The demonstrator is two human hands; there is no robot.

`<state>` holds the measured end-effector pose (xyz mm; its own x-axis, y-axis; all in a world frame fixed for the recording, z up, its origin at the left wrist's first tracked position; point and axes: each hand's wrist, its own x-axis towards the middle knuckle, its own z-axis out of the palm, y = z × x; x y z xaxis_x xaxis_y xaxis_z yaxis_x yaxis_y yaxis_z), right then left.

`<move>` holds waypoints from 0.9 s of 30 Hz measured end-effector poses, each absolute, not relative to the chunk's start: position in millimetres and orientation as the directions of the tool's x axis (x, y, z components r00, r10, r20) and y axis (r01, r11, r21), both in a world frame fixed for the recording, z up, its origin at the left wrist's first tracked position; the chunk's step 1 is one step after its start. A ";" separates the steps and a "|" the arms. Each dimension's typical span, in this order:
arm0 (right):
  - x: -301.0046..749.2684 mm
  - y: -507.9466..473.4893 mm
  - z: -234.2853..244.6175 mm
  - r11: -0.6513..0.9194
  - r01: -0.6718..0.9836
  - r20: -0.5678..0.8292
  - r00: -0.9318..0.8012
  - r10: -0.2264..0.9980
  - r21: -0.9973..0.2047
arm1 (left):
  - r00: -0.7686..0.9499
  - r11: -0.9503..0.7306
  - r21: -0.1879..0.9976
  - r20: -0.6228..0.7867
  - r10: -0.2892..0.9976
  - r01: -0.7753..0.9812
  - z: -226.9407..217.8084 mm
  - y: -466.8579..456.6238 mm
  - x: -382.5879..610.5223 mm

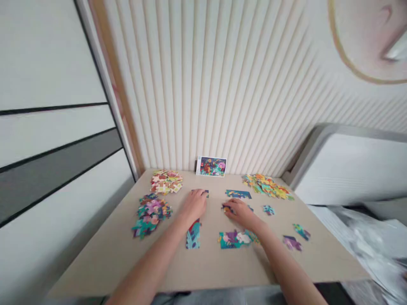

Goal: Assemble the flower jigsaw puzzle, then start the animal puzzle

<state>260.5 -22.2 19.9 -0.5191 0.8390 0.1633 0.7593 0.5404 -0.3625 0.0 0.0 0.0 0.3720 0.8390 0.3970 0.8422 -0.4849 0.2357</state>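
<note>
My left hand (197, 204) rests at the top of the left column, its bent fingers closed on a dark blue jigsaw puzzle piece (206, 194). Below its wrist lies a joined red and teal puzzle strip (193, 235), partly covered by the forearm. My right hand (239, 212) has its fingers curled onto a dark and orange puzzle piece (227, 209) on the table; the palm hides part of it. Just beyond it sits a joined blue puzzle section (238, 194). Nearer me is a joined teal, purple and white section (234, 239).
Puzzle piles lie on the table (190, 271): pale red pieces (165, 182), purple-teal pieces (151, 215) and yellow-orange pieces (267, 185). Loose clusters at right include a teal one (269, 210) and a purple one (292, 243). A reference picture card (211, 166) leans on the wall.
</note>
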 end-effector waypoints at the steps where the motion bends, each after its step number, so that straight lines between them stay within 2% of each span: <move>1: 258.1 -20.0 20.2 0.548 0.758 0.173 -0.523 0.835 -0.353 | 0.371 -0.483 0.237 0.396 0.840 0.843 -2.6 -0.5 1.5; 9: 214.5 23.0 19.1 0.568 0.769 0.238 -0.516 0.823 -0.293 | 0.346 -0.466 0.262 0.397 0.850 0.845 -14.7 -1.4 -0.1; 16: 205.6 40.1 0.2 0.627 0.707 0.327 -0.538 0.777 -0.327 | 0.355 -0.474 0.254 0.399 0.845 0.843 -13.6 -0.6 -1.8; 20: 206.7 40.3 -1.0 0.648 0.693 0.327 -0.561 0.761 -0.318 | 0.366 -0.473 0.212 0.400 0.840 0.855 -11.9 -1.1 0.3; 27: 197.9 38.3 4.8 0.591 0.778 0.283 -0.530 0.800 -0.214 | 0.375 -0.460 0.172 0.370 0.850 0.871 -9.9 -1.5 1.5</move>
